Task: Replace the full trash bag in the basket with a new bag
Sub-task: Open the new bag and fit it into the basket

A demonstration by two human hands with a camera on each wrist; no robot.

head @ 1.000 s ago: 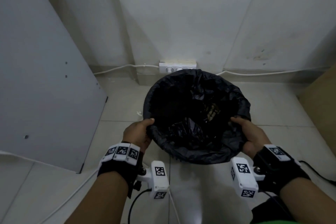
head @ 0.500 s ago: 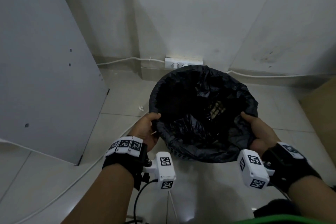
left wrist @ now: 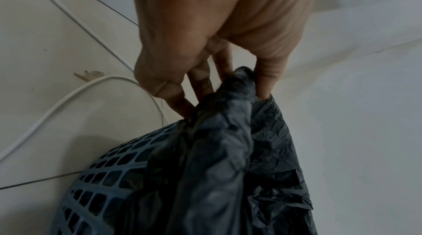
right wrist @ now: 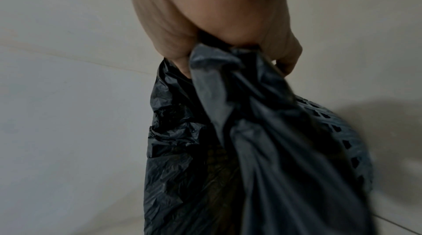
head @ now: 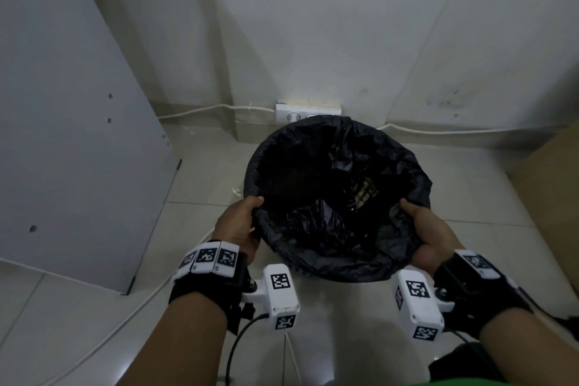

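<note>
1. Head view: the black trash bag (head: pixel 338 229) sat in the basket on the tiled floor, near the wall's power strip (head: pixel 308 111). The left hand (head: pixel 239 226) and right hand (head: pixel 427 235) each gripped its rim.
2. Left wrist: fingers (left wrist: pixel 200 87) pinched bunched plastic above the lattice basket (left wrist: pixel 102 181).
3. Right wrist: kinda blurry, hand clenched round gathered bag.

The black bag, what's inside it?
Inside the black bag only crumpled black plastic and a small pale-brown scrap of rubbish show. The rest is too dark to tell. The bag's folded rim covers the basket top.
</note>
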